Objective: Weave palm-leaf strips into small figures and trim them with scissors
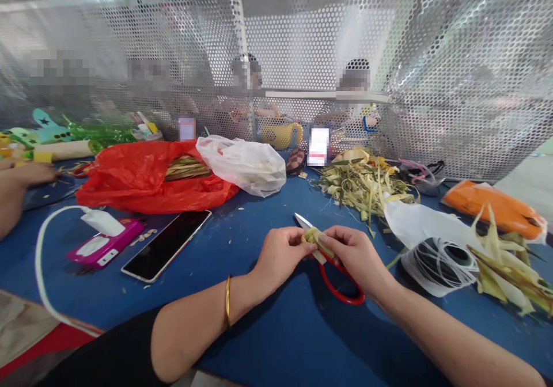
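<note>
while left hand [279, 257] and right hand [356, 253] pinch a husk [317, 242], scissors [352, 301] (partly covered) lie beneath; spool [438, 267] sits right.

A plain black cloth sleeve [116, 344] covers the left arm to about the elbow. A slim, smooth, gold-coloured metallic bangle [228, 300] encircles the left forearm near the wrist. The left hand [280, 257], right hand [356, 254] and right forearm [436, 321] are bare.

Scissors blade [303, 221] shiny metal, hndls [352, 301] glossy plastic. Husk strip [311, 235] matt, fibrous, dry-lkg. Red bag [125, 174] thin crinkly plastic, semi-gloss; white bag [250, 165] sim., cloudier. Phone [166, 246] glossy, glass-lkg. Pwr strip [118, 240] smooth plastic. Divider [298, 53] perf. metal, dull sheen. Tabletop [242, 231] smooth, mostly matt.
</note>
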{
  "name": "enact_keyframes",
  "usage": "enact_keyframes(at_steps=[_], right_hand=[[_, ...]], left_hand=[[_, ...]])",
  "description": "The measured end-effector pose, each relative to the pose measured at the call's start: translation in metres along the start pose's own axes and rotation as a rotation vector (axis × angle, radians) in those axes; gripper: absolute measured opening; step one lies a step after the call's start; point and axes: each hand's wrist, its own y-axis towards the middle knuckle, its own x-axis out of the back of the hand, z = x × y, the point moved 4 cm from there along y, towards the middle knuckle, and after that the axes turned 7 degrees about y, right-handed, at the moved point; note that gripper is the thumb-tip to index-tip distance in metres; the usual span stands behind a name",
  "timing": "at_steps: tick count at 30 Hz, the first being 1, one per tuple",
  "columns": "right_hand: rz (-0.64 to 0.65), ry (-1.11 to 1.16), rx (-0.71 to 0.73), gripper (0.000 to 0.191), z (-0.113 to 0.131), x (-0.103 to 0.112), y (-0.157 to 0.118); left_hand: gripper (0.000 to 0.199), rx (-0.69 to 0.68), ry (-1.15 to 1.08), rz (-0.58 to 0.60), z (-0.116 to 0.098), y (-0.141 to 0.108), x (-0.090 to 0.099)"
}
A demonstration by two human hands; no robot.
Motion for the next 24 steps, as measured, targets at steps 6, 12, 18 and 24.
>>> enact_keyframes(at_steps=[6,12,18,24], right_hand=[[-0.041,0.056,0.009,0.026,-0.003,-0.001,0.0],[-0.107,-0.046,0.1,0.019,-0.005,-0.002,-0.001],[-0.048,0.028,0.121,0.016,-0.003,-0.004,-0.003],[0.12,-0.101,0.149,0.012,0.011,-0.002,-0.006]], left_hand=[[0.02,-0.059,0.167,-0.017,0.0,0.0,0.001],[0.022,-0.082,0.302,0.01,-0.003,-0.004,-0.002],[0.023,-0.146,0.293,0.035,-0.006,-0.005,-0.002],[0.022,-0.153,0.367,0.052,-0.007,-0.006,0.0]])
